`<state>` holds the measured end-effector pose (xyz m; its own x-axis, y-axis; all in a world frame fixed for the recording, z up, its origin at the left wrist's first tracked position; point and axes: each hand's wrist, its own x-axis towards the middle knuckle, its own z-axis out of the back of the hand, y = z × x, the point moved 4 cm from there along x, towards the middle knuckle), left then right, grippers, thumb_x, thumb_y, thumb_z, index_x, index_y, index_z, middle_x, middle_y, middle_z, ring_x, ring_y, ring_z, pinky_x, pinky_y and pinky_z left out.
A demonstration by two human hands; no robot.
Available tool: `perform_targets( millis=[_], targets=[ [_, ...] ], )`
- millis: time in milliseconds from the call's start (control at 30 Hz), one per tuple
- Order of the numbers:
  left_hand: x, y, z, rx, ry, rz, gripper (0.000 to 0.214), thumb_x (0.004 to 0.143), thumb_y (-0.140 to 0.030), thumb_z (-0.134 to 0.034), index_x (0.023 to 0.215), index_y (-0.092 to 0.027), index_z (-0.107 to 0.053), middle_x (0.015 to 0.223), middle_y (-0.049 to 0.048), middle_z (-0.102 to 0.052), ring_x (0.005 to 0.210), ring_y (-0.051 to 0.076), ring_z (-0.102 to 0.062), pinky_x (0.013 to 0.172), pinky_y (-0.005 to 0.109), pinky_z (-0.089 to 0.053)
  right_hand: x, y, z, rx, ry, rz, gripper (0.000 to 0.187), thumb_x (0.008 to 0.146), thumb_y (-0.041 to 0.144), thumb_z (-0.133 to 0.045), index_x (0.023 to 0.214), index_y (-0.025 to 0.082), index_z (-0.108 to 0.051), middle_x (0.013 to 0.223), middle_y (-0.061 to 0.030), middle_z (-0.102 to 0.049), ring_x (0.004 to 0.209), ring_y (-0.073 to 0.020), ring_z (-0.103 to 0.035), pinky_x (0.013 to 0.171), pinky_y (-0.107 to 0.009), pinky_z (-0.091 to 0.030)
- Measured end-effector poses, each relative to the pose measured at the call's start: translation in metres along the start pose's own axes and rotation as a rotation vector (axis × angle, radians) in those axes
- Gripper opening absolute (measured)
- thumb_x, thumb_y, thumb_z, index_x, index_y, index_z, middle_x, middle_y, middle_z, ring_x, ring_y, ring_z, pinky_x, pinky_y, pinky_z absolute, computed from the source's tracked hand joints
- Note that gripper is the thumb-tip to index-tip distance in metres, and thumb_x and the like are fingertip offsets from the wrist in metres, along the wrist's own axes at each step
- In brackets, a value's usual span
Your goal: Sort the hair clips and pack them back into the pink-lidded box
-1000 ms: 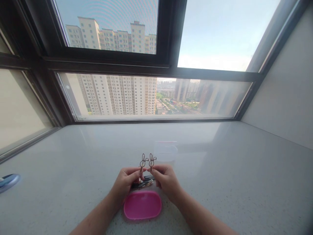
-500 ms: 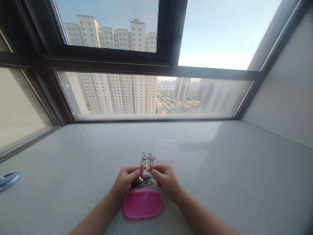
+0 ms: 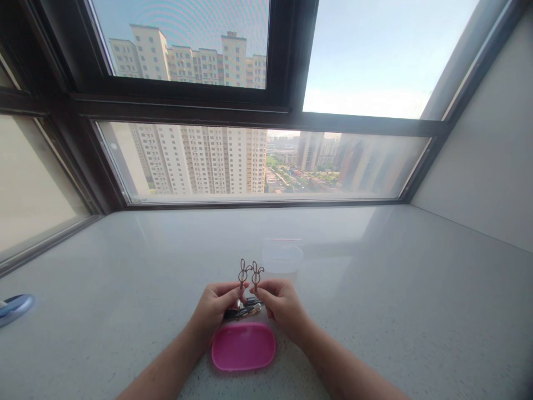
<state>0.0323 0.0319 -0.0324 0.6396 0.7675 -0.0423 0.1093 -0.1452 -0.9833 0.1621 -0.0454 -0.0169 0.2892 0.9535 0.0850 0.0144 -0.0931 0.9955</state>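
Just under the grip, in the head view, a bundle of dark, slender things (image 3: 237,313) with paler ends is partly covered by the fingers, so its separate pieces are hard to make out. The left hand (image 3: 214,303) has its thumb and forefinger pinched on the stem of one brown rabbit-eared piece (image 3: 242,271); the right hand (image 3: 281,300) pinches a second rabbit-eared piece (image 3: 255,271) the same way. Fingertips hide the lower stems, and whether the two pieces touch I cannot tell. Beyond the grip, slightly to its right, lies a see-through pouch (image 3: 283,258), faint against the pale countertop (image 3: 375,278). Well to the left of the grip, a blue object (image 3: 16,308) is cut off by the picture's edge.

Little differs from a second ago: the ringed heads stand a touch closer together, both hands keep their pinch, and the pink tray (image 3: 244,347) has stayed on the near side of the grip.

Counted, there are two hands, two rabbit-eared pieces side by side just above the fingertips, one tray, one pouch and one blue object; the dark bundle cannot be counted
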Motion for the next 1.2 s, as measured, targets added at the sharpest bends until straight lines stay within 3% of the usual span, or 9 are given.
perform_targets(
  millis=[167,833,1200],
  targets=[
    [-0.0003,-0.0014,-0.0001,0.018,0.005,-0.018,0.021,0.071,-0.029,-0.065,0.065,-0.009,-0.070,0.060,0.0028,-0.059,0.050,0.006,-0.042,0.054,0.021,-0.035,0.0006,0.0001,-0.0002,-0.002,0.005,0.019,0.024,0.074,0.030,-0.059,0.069,0.008,-0.067,0.039,0.0068,-0.037,0.033,-0.0029,-0.027,0.032,-0.016,-0.019],
    [-0.0015,-0.0039,-0.0009,0.004,-0.015,0.015,0.030,0.066,-0.031,-0.068,0.088,-0.010,-0.072,0.060,0.0031,-0.060,0.050,0.009,-0.042,0.050,0.021,-0.032,0.0005,0.0019,-0.0002,-0.053,-0.004,0.031,0.029,0.073,0.037,-0.059,0.069,0.010,-0.067,0.039,0.0059,-0.038,0.033,-0.0040,-0.030,0.033,-0.017,-0.021],
    [-0.0006,-0.0012,-0.0005,-0.030,-0.029,0.028,0.033,0.064,-0.032,-0.070,0.089,-0.010,-0.072,0.059,0.0038,-0.061,0.050,0.009,-0.045,0.049,0.021,-0.033,-0.0025,0.0022,-0.0019,-0.002,0.014,0.021,0.028,0.072,0.036,-0.060,0.073,0.009,-0.068,0.041,0.0051,-0.041,0.033,-0.0041,-0.031,0.033,-0.017,-0.021]
  ],
)
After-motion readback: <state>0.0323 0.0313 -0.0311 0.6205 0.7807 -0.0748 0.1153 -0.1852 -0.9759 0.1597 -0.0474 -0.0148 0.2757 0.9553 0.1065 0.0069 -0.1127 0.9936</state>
